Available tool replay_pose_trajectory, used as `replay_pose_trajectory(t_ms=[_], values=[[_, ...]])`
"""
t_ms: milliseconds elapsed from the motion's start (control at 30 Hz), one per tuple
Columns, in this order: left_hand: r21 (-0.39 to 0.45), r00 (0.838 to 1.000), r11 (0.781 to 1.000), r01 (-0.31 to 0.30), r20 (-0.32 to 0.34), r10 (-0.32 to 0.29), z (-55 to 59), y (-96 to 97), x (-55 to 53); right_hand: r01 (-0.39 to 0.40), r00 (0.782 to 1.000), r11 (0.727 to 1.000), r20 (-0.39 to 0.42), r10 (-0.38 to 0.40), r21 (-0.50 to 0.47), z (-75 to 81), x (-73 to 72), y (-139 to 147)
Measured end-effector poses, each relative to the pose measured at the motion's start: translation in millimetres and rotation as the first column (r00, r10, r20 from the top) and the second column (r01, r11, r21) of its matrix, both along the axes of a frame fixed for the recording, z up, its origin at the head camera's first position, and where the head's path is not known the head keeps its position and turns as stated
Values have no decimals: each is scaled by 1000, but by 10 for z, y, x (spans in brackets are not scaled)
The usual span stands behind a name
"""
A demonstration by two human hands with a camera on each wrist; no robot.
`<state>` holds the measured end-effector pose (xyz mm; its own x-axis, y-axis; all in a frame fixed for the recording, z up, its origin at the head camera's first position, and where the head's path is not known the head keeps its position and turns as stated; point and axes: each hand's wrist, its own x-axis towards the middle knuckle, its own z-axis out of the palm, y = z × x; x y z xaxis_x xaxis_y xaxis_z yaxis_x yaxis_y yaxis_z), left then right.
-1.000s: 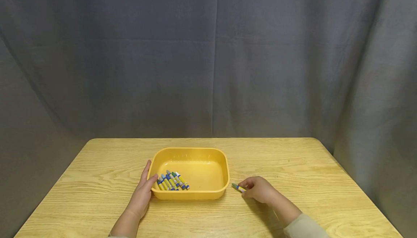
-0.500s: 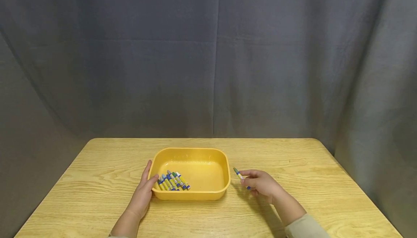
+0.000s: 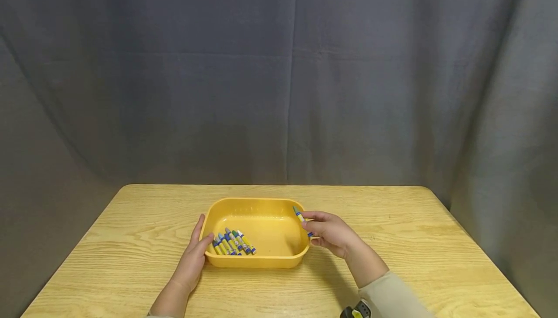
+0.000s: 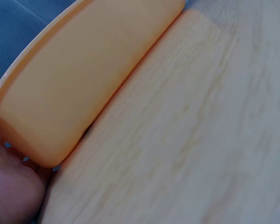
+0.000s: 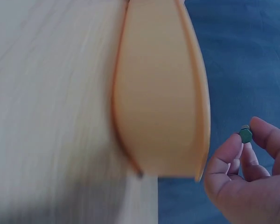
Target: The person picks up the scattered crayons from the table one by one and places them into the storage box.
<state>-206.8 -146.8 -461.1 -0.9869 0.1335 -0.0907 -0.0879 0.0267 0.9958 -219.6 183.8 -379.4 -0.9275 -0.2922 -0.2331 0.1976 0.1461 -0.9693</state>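
A green crayon (image 3: 299, 213) with a yellow-and-blue wrapper is pinched between the thumb and fingers of my right hand (image 3: 330, 232), tilted over the right rim of a yellow plastic tray (image 3: 253, 262). In the right wrist view only the green end of the crayon (image 5: 245, 136) shows between the fingertips. My left hand (image 3: 190, 260) grips the tray's left side, thumb over the rim and fingers along the outer wall. Several crayons (image 3: 234, 243) in similar wrappers, with blue, grey, green and white tips, lie side by side in the tray's front left corner.
The tray stands on a light wood table (image 3: 144, 235) with rounded far corners. Grey curtains (image 3: 279, 90) hang behind the table and at both sides. A black device (image 3: 355, 310) shows under the right sleeve at the bottom edge.
My right hand has lifted the green crayon off the table and carried it up and left to the tray's right rim. The left hand and tray have stayed in place.
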Motion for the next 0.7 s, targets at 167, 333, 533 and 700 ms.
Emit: replay_pose_trajectory(t_ms=[167, 333, 533, 700], values=[[10, 1000, 1000, 0, -2, 0, -11, 6, 0, 12, 1000, 1000, 10, -12, -18, 53, -66, -237], [14, 1000, 1000, 1, -10, -1, -20, 3, -6, 31, 999, 1000, 20, -31, -5, 37, -138, -476], [20, 1000, 1000, -5, -4, 5, -24, 0, -2, 37, 999, 999, 33, -37, 11, -35, -205, -757], [22, 1000, 1000, -4, -5, 4, -14, 10, -2, 55, 997, 997, 52, -57, 49, -114, -251, -946]])
